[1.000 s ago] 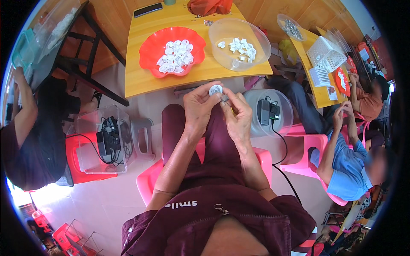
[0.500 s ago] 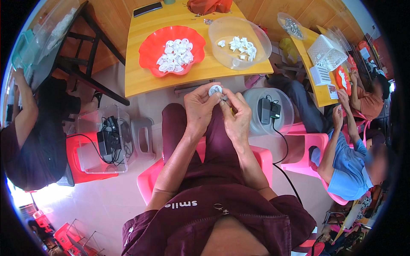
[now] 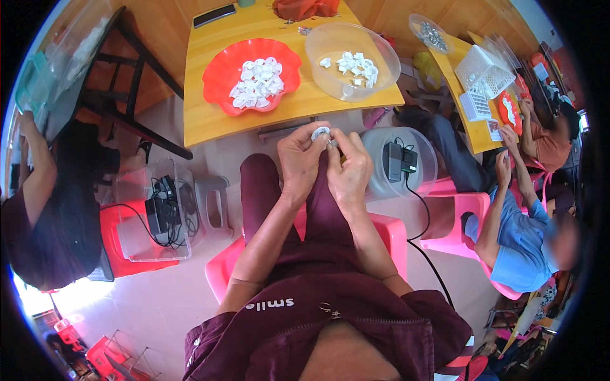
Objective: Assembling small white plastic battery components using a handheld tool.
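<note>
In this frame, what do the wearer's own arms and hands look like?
Both forearms are bare up to short maroon sleeves of a zip-front top. The left hand and right hand wear no gloves. No rings, watch or bands can be made out.

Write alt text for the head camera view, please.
A seated person's left hand and right hand pinch a small white ring-shaped part over their lap, before a yellow table bearing a red bowl and a clear bowl of white parts.
</note>
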`<move>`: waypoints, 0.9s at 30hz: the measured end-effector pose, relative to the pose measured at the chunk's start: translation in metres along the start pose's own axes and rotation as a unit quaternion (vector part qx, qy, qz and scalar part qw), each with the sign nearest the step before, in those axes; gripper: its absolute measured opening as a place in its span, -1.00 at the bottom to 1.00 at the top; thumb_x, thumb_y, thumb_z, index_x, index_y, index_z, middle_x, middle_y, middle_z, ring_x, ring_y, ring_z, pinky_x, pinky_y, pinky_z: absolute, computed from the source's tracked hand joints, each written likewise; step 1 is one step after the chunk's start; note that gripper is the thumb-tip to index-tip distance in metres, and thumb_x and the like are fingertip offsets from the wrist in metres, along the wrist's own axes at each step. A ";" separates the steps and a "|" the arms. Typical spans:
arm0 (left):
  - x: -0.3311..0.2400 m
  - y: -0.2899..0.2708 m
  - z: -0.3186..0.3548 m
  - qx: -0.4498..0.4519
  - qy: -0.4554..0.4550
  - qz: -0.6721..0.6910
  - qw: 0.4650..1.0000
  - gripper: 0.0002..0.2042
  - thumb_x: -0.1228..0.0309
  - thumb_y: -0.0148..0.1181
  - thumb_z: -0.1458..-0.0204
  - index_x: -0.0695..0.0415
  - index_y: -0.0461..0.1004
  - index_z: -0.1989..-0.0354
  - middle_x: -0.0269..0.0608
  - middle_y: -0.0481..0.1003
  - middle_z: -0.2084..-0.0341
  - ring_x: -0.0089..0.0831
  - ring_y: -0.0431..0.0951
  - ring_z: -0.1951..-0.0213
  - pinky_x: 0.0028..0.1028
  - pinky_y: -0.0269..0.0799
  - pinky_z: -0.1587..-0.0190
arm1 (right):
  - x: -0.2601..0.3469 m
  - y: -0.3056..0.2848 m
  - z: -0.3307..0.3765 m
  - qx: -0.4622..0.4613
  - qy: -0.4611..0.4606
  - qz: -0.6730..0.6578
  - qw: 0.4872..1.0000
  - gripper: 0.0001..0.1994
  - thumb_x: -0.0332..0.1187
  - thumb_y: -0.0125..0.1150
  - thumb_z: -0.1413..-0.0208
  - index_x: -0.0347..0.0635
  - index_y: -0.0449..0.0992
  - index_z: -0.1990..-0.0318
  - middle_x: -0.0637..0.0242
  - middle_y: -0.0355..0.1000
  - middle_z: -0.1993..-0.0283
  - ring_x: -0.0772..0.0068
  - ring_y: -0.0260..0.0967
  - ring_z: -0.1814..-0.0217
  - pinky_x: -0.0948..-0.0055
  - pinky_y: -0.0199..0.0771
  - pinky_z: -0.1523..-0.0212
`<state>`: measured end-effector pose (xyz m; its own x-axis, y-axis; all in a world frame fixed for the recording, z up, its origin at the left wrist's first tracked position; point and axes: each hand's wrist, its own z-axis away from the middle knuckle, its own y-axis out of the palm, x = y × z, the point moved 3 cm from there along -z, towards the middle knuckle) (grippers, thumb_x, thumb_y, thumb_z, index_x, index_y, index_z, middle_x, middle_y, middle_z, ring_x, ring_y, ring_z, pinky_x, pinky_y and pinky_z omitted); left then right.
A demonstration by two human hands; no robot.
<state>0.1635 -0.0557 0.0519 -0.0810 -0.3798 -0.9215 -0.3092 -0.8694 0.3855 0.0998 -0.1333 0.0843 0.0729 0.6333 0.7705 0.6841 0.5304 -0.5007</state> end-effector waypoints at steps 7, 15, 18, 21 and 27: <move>-0.009 -0.007 -0.003 0.054 -0.065 0.057 0.995 -0.71 0.69 0.04 0.00 0.34 0.43 0.06 -0.18 0.49 0.20 -0.53 0.51 0.17 -0.60 0.45 0.12 | -0.009 -0.010 -0.009 0.074 0.021 0.013 0.997 -0.74 -0.49 0.11 0.04 -0.09 0.52 0.14 0.09 0.28 0.43 -0.06 0.33 0.36 0.13 0.29 0.39; -0.010 -0.010 -0.006 0.090 -0.175 0.152 0.969 -0.72 0.58 -0.12 -0.11 0.34 0.39 0.02 -0.16 0.48 0.17 -0.43 0.54 0.16 -0.53 0.51 0.09 | 0.006 -0.017 -0.011 0.099 0.015 0.047 0.994 -0.75 -0.47 0.11 0.03 -0.08 0.51 0.14 0.10 0.29 0.42 -0.08 0.34 0.34 0.10 0.29 0.36; -0.008 -0.012 -0.005 0.083 -0.179 0.150 0.969 -0.71 0.57 -0.14 -0.12 0.32 0.39 0.01 -0.16 0.48 0.17 -0.45 0.54 0.16 -0.53 0.51 0.09 | 0.008 -0.016 -0.009 0.086 0.001 0.070 0.994 -0.75 -0.47 0.11 0.03 -0.11 0.50 0.14 0.10 0.29 0.42 -0.09 0.35 0.35 0.08 0.30 0.38; -0.008 -0.012 -0.004 0.070 -0.175 0.113 0.976 -0.72 0.54 -0.12 -0.14 0.31 0.40 0.01 -0.18 0.48 0.18 -0.49 0.52 0.14 -0.54 0.50 0.09 | 0.010 -0.015 -0.008 0.075 -0.009 0.091 0.993 -0.76 -0.47 0.11 0.02 -0.12 0.50 0.15 0.10 0.30 0.41 -0.10 0.35 0.37 0.06 0.31 0.41; -0.014 -0.004 0.002 0.066 -0.107 0.026 0.992 -0.74 0.51 -0.10 -0.18 0.30 0.40 0.01 -0.23 0.46 0.16 -0.54 0.47 0.11 -0.52 0.47 0.04 | 0.011 -0.014 -0.007 0.037 -0.029 0.100 0.994 -0.80 -0.46 0.12 0.02 -0.12 0.50 0.18 0.11 0.31 0.41 -0.08 0.37 0.41 0.08 0.32 0.46</move>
<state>0.1643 -0.0469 0.0630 -0.2955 -0.3341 -0.8950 -0.4193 -0.7964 0.4357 0.0962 -0.1374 0.1023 0.1597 0.7603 0.6296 0.6043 0.4290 -0.6714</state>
